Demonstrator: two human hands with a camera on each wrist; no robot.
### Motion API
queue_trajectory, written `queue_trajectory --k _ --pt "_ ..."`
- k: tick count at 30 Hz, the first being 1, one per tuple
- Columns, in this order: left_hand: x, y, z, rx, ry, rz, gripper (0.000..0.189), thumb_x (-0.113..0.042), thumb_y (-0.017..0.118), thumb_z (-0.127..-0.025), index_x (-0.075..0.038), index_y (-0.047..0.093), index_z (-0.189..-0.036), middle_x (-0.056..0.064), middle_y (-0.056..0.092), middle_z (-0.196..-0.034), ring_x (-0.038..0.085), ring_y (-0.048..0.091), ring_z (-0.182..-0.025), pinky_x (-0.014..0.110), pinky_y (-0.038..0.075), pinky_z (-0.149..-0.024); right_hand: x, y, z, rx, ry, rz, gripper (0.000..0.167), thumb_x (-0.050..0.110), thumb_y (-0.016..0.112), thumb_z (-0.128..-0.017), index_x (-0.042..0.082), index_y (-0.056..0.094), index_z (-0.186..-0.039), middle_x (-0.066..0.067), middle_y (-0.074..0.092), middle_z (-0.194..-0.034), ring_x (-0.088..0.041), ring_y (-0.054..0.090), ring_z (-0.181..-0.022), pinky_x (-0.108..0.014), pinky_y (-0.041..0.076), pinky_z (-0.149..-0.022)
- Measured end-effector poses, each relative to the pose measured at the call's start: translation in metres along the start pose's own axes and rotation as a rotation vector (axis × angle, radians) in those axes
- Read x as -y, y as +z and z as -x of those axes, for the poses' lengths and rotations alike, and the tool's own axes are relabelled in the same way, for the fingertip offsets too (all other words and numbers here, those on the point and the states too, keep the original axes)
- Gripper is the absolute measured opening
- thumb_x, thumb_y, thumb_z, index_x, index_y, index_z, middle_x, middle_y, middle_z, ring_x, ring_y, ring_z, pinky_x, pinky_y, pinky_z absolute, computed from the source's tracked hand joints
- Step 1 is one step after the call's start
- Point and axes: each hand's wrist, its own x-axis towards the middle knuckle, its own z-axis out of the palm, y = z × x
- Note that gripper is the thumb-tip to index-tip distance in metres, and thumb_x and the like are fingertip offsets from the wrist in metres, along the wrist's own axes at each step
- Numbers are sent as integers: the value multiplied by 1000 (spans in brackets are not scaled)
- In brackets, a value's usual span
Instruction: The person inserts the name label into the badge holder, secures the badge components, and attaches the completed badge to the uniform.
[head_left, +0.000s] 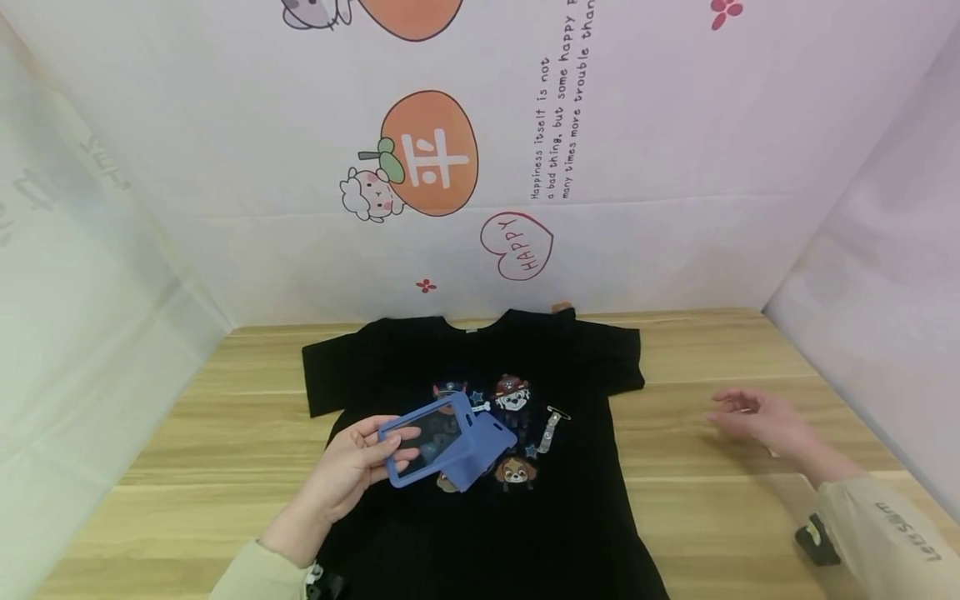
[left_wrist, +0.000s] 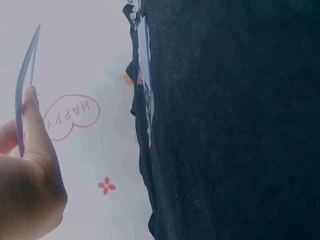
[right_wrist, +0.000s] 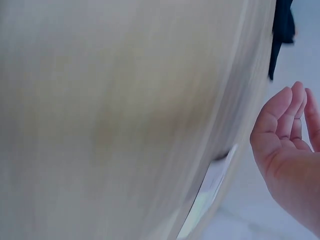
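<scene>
My left hand [head_left: 358,458] pinches a blue card-holder frame [head_left: 459,433] with a clear window, thumb on its front. In the left wrist view the frame [left_wrist: 21,95] is seen edge-on, raised above the shirt. Behind it a second blue holder piece [head_left: 483,457] lies on the printed front of a black T-shirt [head_left: 555,533]. A clear badge strap [head_left: 550,433] with a metal pin rests on the shirt to its right. My right hand [head_left: 772,427] hovers over the table's right side, its fingers loosely bent around nothing. Near it lies a flat, shiny card-like piece [right_wrist: 207,192].
The shirt is spread over a wood-grain table [head_left: 690,517], its neck toward the back. A white printed cloth [head_left: 645,167] hangs behind the table, and pale cloth stands at both sides. A small orange-brown item [head_left: 561,307] shows at the shirt's shoulder.
</scene>
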Motion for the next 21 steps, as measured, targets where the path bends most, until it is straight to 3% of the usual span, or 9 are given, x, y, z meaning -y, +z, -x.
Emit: queue_trajectory --k 3,6,9,16,18,21 --pt "0 0 1 7 1 5 22 -10 58 -94 -6 53 -115 -4 71 -99 7 70 -83 20 55 -76 -13 -11 0 -20 20 41 59 34 60 -93 -9 44 -130 -28 54 -120 -11 58 -91 -25 48 -71" --pt "1 0 0 11 -1 9 21 -10 58 -94 -7 53 -114 -4 71 -99 7 70 -83 21 55 -75 -22 -20 1 -36 36 73 62 36 59 -93 -11 43 -131 -36 48 -125 -33 58 -101 -33 49 -75" --pt "1 1 0 15 0 11 19 -9 58 -94 -8 53 -113 -4 71 -99 7 70 -83 21 55 -75 -32 -27 4 -44 69 72 67 39 56 -94 -12 39 -133 -41 40 -131 -51 46 -112 -41 47 -80" --pt "1 2 -1 20 4 10 19 -9 58 -94 -10 53 -112 -4 71 -99 7 70 -83 21 56 -75 -49 -39 7 -76 92 107 72 41 56 -93 -15 36 -133 -42 41 -129 -51 43 -113 -33 38 -78" --pt "1 3 -1 18 3 8 18 -9 58 -94 -10 54 -112 -4 71 -99 7 70 -83 21 56 -75 -52 -41 8 -80 97 117 72 41 59 -92 -15 37 -131 -42 42 -128 -52 43 -113 -38 39 -81" --pt "0 4 0 14 1 2 20 -9 58 -94 -9 53 -113 -3 71 -100 7 70 -83 21 56 -75 -54 -42 8 -67 97 124 74 39 63 -90 -16 37 -131 -44 39 -129 -58 39 -113 -56 37 -86"
